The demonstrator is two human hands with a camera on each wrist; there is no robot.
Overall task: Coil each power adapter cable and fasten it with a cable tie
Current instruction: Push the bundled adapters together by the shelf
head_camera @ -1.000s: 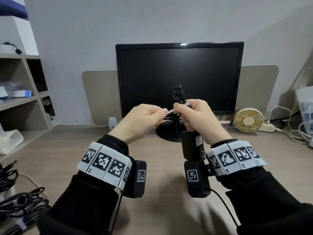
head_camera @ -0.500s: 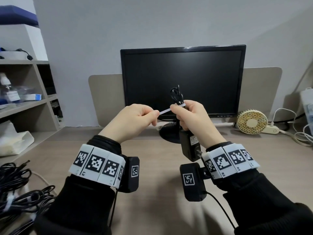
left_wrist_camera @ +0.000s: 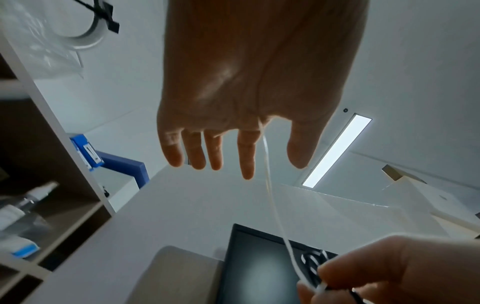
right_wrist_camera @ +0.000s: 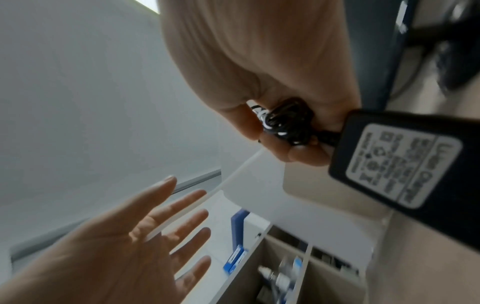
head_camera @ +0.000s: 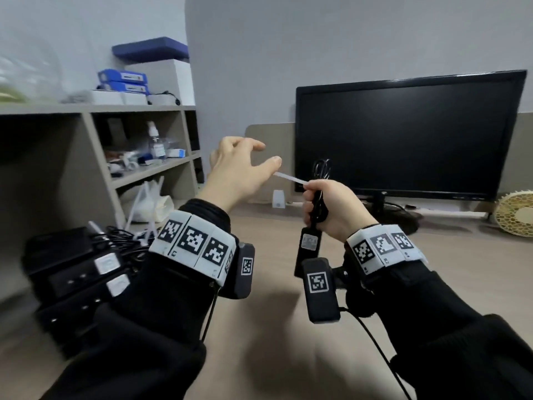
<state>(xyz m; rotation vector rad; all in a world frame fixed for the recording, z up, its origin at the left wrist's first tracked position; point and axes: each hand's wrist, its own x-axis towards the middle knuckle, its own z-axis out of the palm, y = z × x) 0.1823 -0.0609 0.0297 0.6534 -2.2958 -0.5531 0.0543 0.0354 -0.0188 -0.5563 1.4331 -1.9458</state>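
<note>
My right hand [head_camera: 334, 206] grips a coiled black cable [head_camera: 322, 168], and the black power adapter [head_camera: 308, 246] hangs below the fist. A white cable tie [head_camera: 288, 178] sticks out to the left from this bundle. My left hand [head_camera: 251, 161] hovers up and to the left with fingers spread, holding nothing; its thumb tip is near the tie's free end. In the left wrist view the tie [left_wrist_camera: 270, 195] runs from the open left hand [left_wrist_camera: 233, 102] down to the right hand [left_wrist_camera: 389, 271]. The right wrist view shows the adapter [right_wrist_camera: 405, 164] and coil [right_wrist_camera: 285, 123] in the fingers.
A pile of black adapters and cables [head_camera: 72, 264] lies at the desk's left, below a grey shelf unit [head_camera: 138, 111] holding bottles and boxes. A black monitor [head_camera: 403, 134] stands behind my right hand, a small fan [head_camera: 516, 212] at far right. Bare desk [head_camera: 288, 327] lies below my wrists.
My left hand let go of the cable tie, opened and moved up and left. The right hand kept the bundle. My head turned left, bringing the shelf and pile into view.
</note>
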